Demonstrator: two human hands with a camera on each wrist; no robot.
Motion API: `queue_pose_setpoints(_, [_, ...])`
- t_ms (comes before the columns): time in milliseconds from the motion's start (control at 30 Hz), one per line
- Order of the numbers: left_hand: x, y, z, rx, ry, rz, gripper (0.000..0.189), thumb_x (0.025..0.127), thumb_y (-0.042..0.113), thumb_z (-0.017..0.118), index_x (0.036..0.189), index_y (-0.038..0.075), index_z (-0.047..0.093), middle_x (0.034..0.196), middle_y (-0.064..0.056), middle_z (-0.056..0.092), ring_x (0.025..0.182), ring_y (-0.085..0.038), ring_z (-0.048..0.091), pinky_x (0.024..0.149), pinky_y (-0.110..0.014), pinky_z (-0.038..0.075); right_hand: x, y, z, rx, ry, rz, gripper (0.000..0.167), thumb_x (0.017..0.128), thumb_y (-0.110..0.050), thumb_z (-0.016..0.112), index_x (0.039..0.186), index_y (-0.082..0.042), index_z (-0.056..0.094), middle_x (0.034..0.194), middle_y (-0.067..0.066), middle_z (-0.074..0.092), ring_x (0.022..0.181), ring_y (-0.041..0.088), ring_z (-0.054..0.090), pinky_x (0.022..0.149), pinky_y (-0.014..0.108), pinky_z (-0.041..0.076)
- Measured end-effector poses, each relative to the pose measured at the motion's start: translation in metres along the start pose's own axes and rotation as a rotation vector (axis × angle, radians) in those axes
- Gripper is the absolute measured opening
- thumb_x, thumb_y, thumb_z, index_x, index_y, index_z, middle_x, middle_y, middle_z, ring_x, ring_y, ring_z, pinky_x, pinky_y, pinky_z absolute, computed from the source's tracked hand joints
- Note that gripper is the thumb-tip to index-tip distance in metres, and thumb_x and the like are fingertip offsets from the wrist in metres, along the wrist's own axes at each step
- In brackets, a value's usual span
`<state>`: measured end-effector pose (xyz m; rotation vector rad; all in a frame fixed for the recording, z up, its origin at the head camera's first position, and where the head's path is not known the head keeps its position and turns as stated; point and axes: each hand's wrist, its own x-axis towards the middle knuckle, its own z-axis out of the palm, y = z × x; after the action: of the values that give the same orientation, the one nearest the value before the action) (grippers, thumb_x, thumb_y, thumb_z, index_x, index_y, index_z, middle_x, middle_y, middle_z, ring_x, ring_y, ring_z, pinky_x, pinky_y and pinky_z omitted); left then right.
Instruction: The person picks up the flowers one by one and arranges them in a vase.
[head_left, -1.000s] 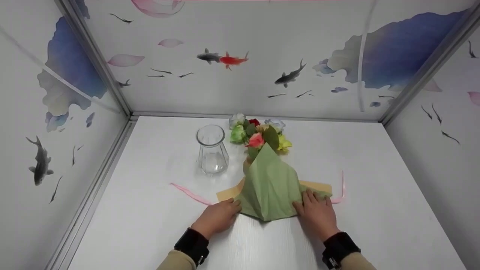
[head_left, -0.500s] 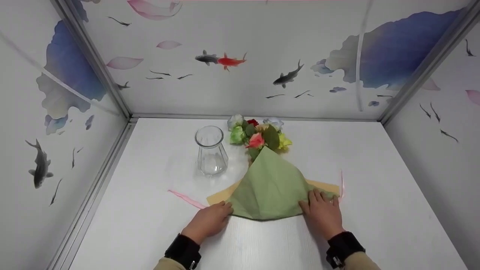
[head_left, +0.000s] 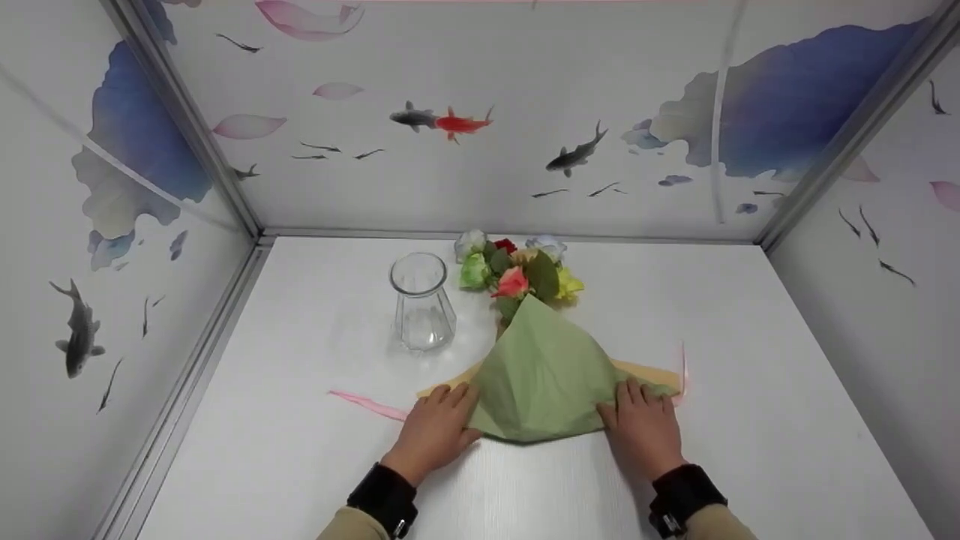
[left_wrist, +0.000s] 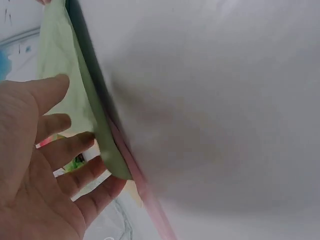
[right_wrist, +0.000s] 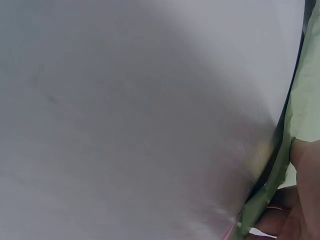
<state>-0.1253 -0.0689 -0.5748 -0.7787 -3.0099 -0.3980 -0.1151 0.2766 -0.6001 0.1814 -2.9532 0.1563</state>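
A sheet of green wrapping paper [head_left: 541,367], folded to a point at the top, lies over a tan paper layer [head_left: 645,373]. Its tip overlaps the stems of a bouquet of artificial flowers [head_left: 514,280]. My left hand [head_left: 439,424] rests at the paper's left corner; in the left wrist view its fingers [left_wrist: 80,177] are spread and relaxed, fingertips at the green edge. At the right corner my right hand [head_left: 643,424] grips the folded edge, thumb at the near rim and fingers over the paper. A pink ribbon [head_left: 367,405] shows past both corners, its middle hidden.
A clear glass vase [head_left: 424,304] stands left of the flowers. White walls printed with fish and petals enclose the white table [head_left: 772,420] at the back and both sides.
The green paper has spread wider and flattened, its right corner moving right. My left hand moved left, then back rightward onto the paper with its fingers opened. The ribbon's left end shifted left and down.
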Motion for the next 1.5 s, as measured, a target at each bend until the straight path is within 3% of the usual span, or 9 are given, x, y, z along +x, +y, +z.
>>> queue_pose_setpoints(100, [0.002, 0.004, 0.007, -0.038, 0.018, -0.042, 0.079, 0.092, 0.045, 0.074, 0.153, 0.006, 0.044, 0.148, -0.016, 0.052, 0.128, -0.04, 0.049, 0.1, -0.055, 0.045, 0.001, -0.001, 0.0, 0.005, 0.011, -0.006, 0.057, 0.101, -0.037, 0.063, 0.133, 0.011, 0.059, 0.137, 0.029, 0.059, 0.125, 0.047, 0.056, 0.102, 0.064, 0.04])
queue_pose_setpoints(300, [0.009, 0.011, 0.018, -0.103, 0.078, -0.093, 0.093, 0.088, 0.044, 0.078, 0.159, 0.006, 0.031, 0.142, -0.015, 0.054, 0.125, -0.037, 0.047, 0.1, -0.053, 0.041, 0.003, -0.003, -0.001, 0.056, -0.028, 0.032, 0.059, 0.103, -0.037, 0.06, 0.139, 0.009, 0.055, 0.141, 0.03, 0.055, 0.13, 0.049, 0.052, 0.104, 0.066, 0.036])
queue_pose_setpoints(700, [0.01, 0.015, 0.022, -0.063, 0.106, -0.013, 0.076, 0.089, 0.038, 0.078, 0.155, 0.022, 0.045, 0.144, -0.014, 0.042, 0.128, -0.036, 0.043, 0.1, -0.053, 0.037, 0.021, -0.007, -0.008, 0.3, -0.057, -0.022, 0.079, 0.099, -0.032, 0.069, 0.161, -0.005, 0.027, 0.164, 0.027, 0.025, 0.149, 0.057, 0.016, 0.113, 0.076, 0.011])
queue_pose_setpoints(867, [0.011, 0.017, 0.018, -0.113, 0.137, 0.019, 0.074, 0.092, 0.031, 0.076, 0.156, 0.019, 0.042, 0.135, -0.01, 0.043, 0.121, -0.029, 0.047, 0.098, -0.047, 0.04, 0.04, -0.004, -0.022, 0.373, -0.105, -0.055, 0.085, 0.098, -0.029, 0.071, 0.163, -0.007, 0.021, 0.165, 0.027, 0.022, 0.15, 0.055, 0.013, 0.115, 0.073, 0.009])
queue_pose_setpoints(1067, [0.015, 0.018, 0.015, -0.255, 0.252, -0.004, 0.085, 0.089, 0.019, 0.08, 0.158, 0.004, 0.031, 0.12, -0.012, 0.05, 0.104, -0.026, 0.054, 0.087, -0.041, 0.047, 0.066, 0.001, -0.037, 0.438, -0.187, -0.063, 0.086, 0.098, -0.03, 0.069, 0.163, -0.007, 0.018, 0.162, 0.027, 0.029, 0.149, 0.055, 0.018, 0.114, 0.074, 0.011])
queue_pose_setpoints(1167, [0.018, 0.019, 0.014, -0.342, 0.267, -0.045, 0.079, 0.092, 0.016, 0.076, 0.156, 0.0, 0.033, 0.116, -0.014, 0.056, 0.102, -0.028, 0.056, 0.09, -0.042, 0.049, 0.076, 0.004, -0.041, 0.45, -0.212, -0.061, 0.082, 0.1, -0.03, 0.067, 0.162, -0.004, 0.02, 0.156, 0.029, 0.039, 0.145, 0.053, 0.03, 0.114, 0.072, 0.017])
queue_pose_setpoints(1300, [0.019, 0.02, 0.012, -0.38, 0.257, -0.075, 0.051, 0.098, 0.018, 0.069, 0.141, -0.001, 0.051, 0.118, -0.014, 0.064, 0.103, -0.029, 0.059, 0.093, -0.043, 0.049, 0.084, 0.004, -0.044, 0.553, -0.187, -0.003, 0.067, 0.101, -0.023, 0.066, 0.156, 0.002, 0.035, 0.149, 0.03, 0.049, 0.139, 0.048, 0.043, 0.114, 0.064, 0.029])
queue_pose_setpoints(1400, [0.018, 0.02, 0.01, -0.408, 0.263, -0.089, 0.025, 0.1, 0.02, 0.066, 0.119, 0.004, 0.061, 0.106, -0.008, 0.066, 0.094, -0.025, 0.058, 0.084, -0.039, 0.05, 0.087, 0.002, -0.046, 0.647, -0.122, 0.051, 0.043, 0.1, -0.015, 0.067, 0.137, 0.004, 0.059, 0.134, 0.027, 0.061, 0.127, 0.043, 0.055, 0.108, 0.057, 0.041])
queue_pose_setpoints(1500, [0.017, 0.019, 0.009, -0.43, 0.286, -0.104, 0.012, 0.101, 0.017, 0.065, 0.098, 0.009, 0.057, 0.088, -0.001, 0.058, 0.081, -0.018, 0.051, 0.072, -0.033, 0.046, 0.088, 0.001, -0.045, 0.676, -0.015, 0.056, 0.016, 0.098, -0.009, 0.068, 0.109, 0.002, 0.072, 0.109, 0.02, 0.07, 0.107, 0.037, 0.063, 0.096, 0.053, 0.047])
